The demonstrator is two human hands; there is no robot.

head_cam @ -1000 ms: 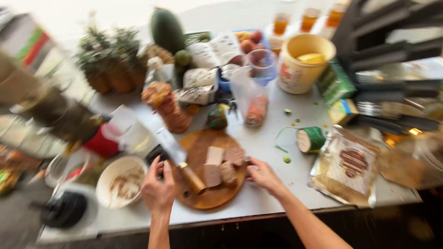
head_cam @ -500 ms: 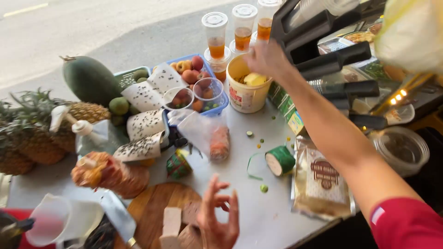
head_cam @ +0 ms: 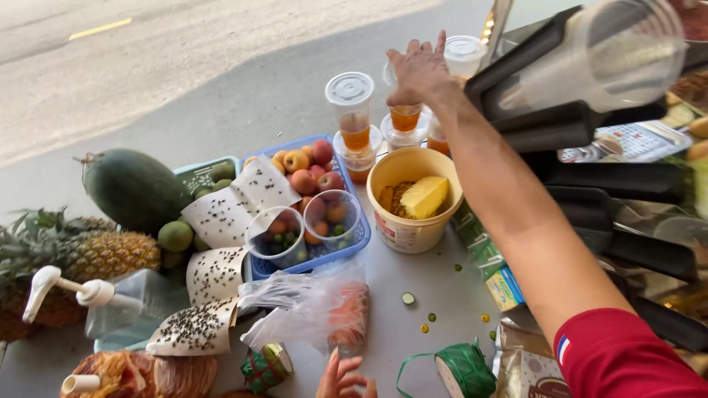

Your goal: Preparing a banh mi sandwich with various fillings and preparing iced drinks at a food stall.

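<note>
The right hand (head_cam: 419,70) reaches far across the worktop (head_cam: 435,287), fingers curled over a lidded cup (head_cam: 405,110) of amber drink behind the bucket (head_cam: 413,221). The left hand (head_cam: 343,376) hovers open, fingers spread, at the near edge beside a plastic bag (head_cam: 317,309).

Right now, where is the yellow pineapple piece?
In the head view, the pineapple piece sits inside the cream bucket, right of the blue basket of peaches and just below the lidded orange drink cups that the right hand touches.
</note>
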